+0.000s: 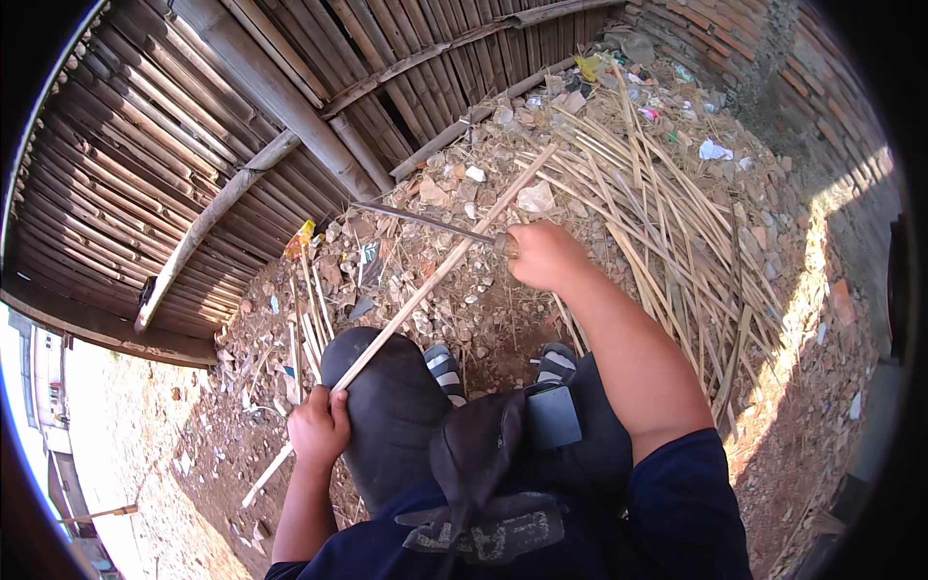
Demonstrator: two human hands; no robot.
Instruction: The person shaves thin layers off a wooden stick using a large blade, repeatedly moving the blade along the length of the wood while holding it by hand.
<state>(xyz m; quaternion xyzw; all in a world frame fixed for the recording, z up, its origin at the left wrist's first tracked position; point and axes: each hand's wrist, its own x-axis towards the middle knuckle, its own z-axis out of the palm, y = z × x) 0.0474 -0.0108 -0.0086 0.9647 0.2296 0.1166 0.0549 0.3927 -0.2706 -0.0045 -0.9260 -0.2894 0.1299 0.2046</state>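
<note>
A long pale bamboo strip (411, 307) slants from low on the left, across my left knee, up to the right. My left hand (319, 425) is closed round its lower part beside that knee, with the tail end sticking out below. In my right hand (543, 255) is the handle of a long-bladed knife (416, 219), and its narrow dark blade points left. The blade crosses the strip's upper part close to the handle. Whether its edge bites into the bamboo cannot be made out.
A heap of bamboo strips (667, 232) lies on the right, with a few more strips (311, 314) left of my knee. A bamboo slat wall (193, 155) stands at the left and back, a brick wall (822, 106) at the right. Rubble and litter cover the ground.
</note>
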